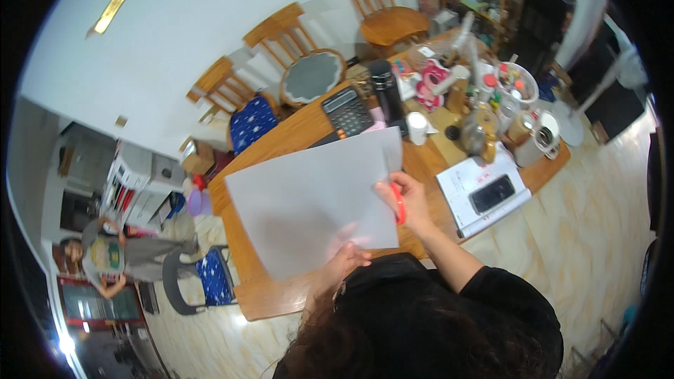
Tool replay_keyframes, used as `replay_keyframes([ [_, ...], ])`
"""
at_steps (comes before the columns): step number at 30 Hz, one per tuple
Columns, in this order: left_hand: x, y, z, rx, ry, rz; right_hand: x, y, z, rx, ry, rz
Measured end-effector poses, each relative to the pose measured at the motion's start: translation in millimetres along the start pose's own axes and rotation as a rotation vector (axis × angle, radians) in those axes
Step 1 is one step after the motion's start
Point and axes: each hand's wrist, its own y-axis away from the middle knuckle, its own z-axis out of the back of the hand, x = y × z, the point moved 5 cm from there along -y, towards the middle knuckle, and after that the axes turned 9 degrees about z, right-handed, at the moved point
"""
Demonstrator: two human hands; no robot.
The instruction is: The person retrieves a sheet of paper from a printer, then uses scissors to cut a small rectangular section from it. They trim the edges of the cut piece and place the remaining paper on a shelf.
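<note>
A large sheet of pale paper (310,195) spans the near part of the wooden table (279,300), tilted up towards me. My left hand (350,258) grips its near edge, the fingers showing faintly through from behind. At the sheet's right edge, my right hand (410,202) has its fingers in the red handle of what look like scissors (398,203); the blades cannot be seen. A calculator (347,111) lies just past the sheet's far edge.
Right of the sheet, a phone (492,194) rests on a notebook (461,210). Beyond stand a white cup (417,128), a black thermos (386,89), a glass teapot (479,129) and several jars. Wooden chairs (313,76) line the wall. Another person (113,258) is at the far left.
</note>
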Motion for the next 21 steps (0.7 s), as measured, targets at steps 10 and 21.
replay_keyframes([
  [10,21.2,-8.3,-5.0,0.039,-0.046,-0.018,-8.8,8.2,25.9,-0.047,-0.085,-0.12],
  [21,34.8,-14.9,10.9,0.052,-0.048,0.135,-39.2,6.5,33.7,-0.121,-0.013,-0.168],
])
